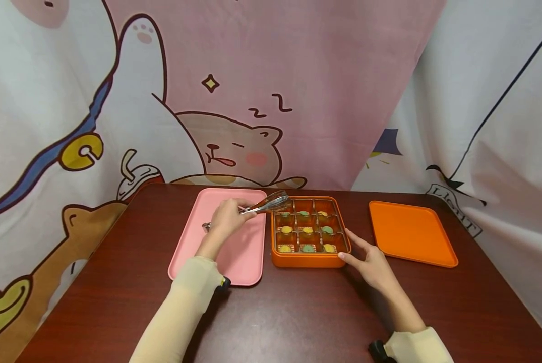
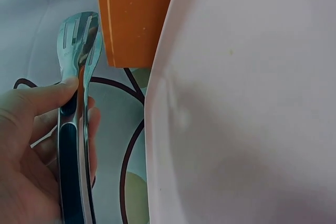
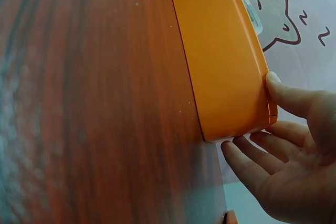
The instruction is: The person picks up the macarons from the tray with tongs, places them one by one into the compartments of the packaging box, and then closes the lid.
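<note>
My left hand [image 1: 227, 218] grips a pair of metal tongs [image 1: 273, 202] above the pink tray [image 1: 239, 267]. The slotted tips of the tongs reach over the back left of an orange divided box [image 1: 307, 260] and lie near each other in the left wrist view. Small yellow and green round pieces [image 1: 308, 248] sit in the box's compartments; the tongs partly hide the back left ones. My right hand [image 1: 374, 267] holds the box's front right corner, the thumb [image 3: 286, 95] at the rim and the fingers along the side.
An orange flat lid [image 1: 411, 233] lies on the dark wooden table [image 1: 298, 317], right of the box. The pink tray stands close to the box's left side. A printed cartoon curtain [image 1: 334, 101] hangs behind the table and at its sides.
</note>
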The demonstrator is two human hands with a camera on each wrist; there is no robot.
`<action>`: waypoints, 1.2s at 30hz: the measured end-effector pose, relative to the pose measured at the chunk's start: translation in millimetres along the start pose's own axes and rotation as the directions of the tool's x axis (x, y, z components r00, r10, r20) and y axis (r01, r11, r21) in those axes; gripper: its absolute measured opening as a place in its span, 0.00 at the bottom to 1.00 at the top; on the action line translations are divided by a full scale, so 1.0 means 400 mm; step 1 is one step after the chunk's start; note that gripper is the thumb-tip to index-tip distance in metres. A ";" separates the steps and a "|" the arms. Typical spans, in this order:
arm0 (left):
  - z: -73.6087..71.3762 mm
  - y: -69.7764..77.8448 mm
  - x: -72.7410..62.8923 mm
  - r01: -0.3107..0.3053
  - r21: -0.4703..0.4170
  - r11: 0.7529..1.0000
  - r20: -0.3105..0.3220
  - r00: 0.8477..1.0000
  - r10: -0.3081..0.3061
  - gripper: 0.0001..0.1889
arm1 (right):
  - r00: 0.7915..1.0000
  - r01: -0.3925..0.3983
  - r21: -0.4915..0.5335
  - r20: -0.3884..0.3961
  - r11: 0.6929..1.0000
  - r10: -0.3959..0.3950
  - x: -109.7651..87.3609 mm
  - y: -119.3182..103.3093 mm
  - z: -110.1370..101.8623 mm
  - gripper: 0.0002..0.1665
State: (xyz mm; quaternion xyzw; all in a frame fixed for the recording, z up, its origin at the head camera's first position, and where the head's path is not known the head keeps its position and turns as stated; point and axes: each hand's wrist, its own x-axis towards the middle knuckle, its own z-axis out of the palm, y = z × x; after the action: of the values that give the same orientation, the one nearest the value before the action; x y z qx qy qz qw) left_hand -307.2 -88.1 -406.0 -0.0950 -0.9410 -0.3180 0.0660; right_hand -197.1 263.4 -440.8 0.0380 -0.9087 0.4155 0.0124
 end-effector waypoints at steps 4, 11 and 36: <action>-0.011 -0.007 -0.006 -0.005 -0.027 1.000 -0.008 1.000 0.005 0.17 | 1.000 0.002 -0.001 -0.002 1.000 -0.002 -0.001 -0.001 -0.001 0.41; -0.039 -0.025 -0.026 -0.033 -0.053 0.998 -0.027 0.999 0.032 0.21 | 1.000 0.001 0.028 0.005 1.000 -0.002 0.001 -0.002 0.001 0.41; -0.185 -0.213 -0.146 0.042 -0.075 0.996 -0.115 0.992 -0.051 0.23 | 1.000 -0.001 -0.036 0.016 0.999 0.002 0.000 -0.013 -0.006 0.42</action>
State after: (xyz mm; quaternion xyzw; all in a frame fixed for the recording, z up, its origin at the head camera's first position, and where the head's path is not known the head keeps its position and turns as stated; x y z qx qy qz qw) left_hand -264.4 -207.8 -408.3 -0.0566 -0.9254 -0.3583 0.1100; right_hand -196.8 261.6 -435.3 0.0403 -0.9161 0.3989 0.0056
